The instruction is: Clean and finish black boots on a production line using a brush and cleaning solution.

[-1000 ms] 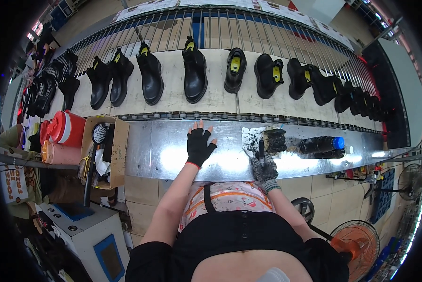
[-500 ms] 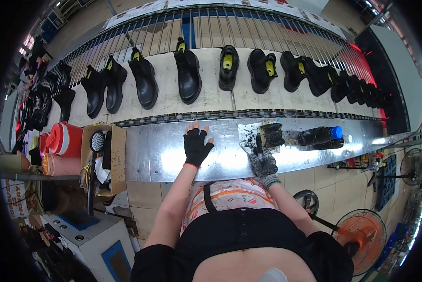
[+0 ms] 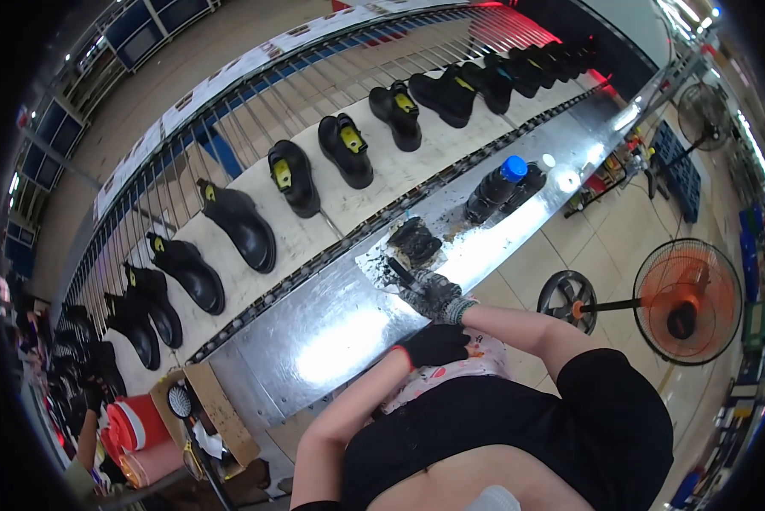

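Head view, looking down: the right hand (image 3: 434, 294), in a grimy knitted glove, has its fingers wrapped around a dark, slim tool handle (image 3: 402, 274) at the near edge of the shiny sheet-metal tabletop (image 3: 331, 332). The tool's tip rests on a smeared, dirty patch, just beside a squat black pot (image 3: 415, 241) crusted with dark residue. The left hand (image 3: 436, 344), in a smooth black glove, sits curled at the same near edge, close beside the right wrist; whether it grips anything, I cannot tell. Further along the tabletop lies a dark plastic bottle with a round blue cap (image 3: 495, 187). Past the far edge, glossy black boots with yellow tabs (image 3: 345, 150) stand in a row on a pale conveyor belt (image 3: 229, 281).
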Action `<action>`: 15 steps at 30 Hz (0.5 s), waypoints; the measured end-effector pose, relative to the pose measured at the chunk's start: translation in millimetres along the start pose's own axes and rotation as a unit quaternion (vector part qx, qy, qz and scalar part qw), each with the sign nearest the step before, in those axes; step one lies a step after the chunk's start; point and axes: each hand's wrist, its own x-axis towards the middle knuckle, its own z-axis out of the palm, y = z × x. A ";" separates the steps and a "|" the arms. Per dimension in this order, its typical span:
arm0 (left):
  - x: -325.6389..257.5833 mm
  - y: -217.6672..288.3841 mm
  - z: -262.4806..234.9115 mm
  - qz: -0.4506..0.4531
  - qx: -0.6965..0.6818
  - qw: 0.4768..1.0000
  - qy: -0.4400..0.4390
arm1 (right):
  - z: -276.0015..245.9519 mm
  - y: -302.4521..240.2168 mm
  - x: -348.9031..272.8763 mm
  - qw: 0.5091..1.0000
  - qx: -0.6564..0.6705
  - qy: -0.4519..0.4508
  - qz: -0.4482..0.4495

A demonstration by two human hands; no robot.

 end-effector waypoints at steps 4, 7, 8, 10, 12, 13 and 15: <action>25.9 1.8 5.0 0.071 0.067 0.990 -0.103 | -9.1 0.8 0.1 0.998 -0.033 -0.046 -0.001; 26.9 -7.2 9.1 0.073 0.052 0.988 -0.127 | -4.3 2.5 -1.7 0.999 -0.031 -0.043 0.001; 25.3 -14.2 12.5 0.101 0.023 0.989 -0.104 | -0.6 1.8 -0.9 0.998 -0.032 -0.056 0.009; 26.7 -26.9 20.0 0.109 0.015 0.989 -0.099 | 2.4 2.2 0.7 0.997 -0.036 -0.067 0.014; 26.1 -23.1 23.7 0.135 -0.053 0.988 -0.054 | 4.2 5.7 0.3 0.999 0.001 -0.045 -0.009; 29.7 -23.1 21.3 0.062 0.040 0.988 -0.134 | 4.3 7.8 0.9 0.999 0.019 -0.033 -0.020; 20.6 -17.9 18.0 0.054 -0.017 0.997 -0.048 | -1.8 5.8 -0.1 0.999 0.010 -0.051 -0.009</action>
